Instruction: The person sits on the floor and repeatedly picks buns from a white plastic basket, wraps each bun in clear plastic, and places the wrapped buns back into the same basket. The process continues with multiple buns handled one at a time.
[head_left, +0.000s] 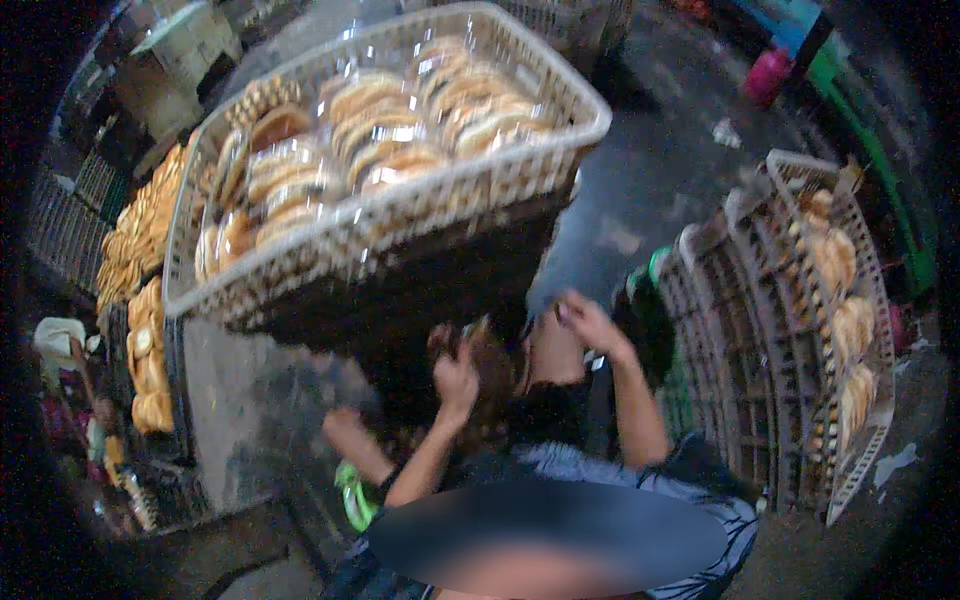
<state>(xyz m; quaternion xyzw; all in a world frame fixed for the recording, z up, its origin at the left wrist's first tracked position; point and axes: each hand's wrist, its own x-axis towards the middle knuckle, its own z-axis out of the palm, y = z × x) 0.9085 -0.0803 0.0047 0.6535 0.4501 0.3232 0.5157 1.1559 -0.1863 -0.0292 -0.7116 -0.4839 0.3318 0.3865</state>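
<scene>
My left hand (456, 376) is raised in front of my body with its fingers bent. A small blurred thing shows by its fingertips, and I cannot tell whether it is held. My right hand (591, 324) is curled above my bare leg (553, 351). A dark spot shows at its fingers, too blurred to name. Ahead of both hands stands a white plastic crate (420, 217) filled with bread rolls in clear plastic packs (390, 131). The crate rests higher than my hands, over a dark shaded area.
To the right, crates (720, 300) are stacked, the top one (862, 465) holding bread (855, 330). More bread (146, 352) lies at left, near a blurred person (64, 341). A bright green thing (354, 499) is low at left. A pink container (769, 75) stands far right.
</scene>
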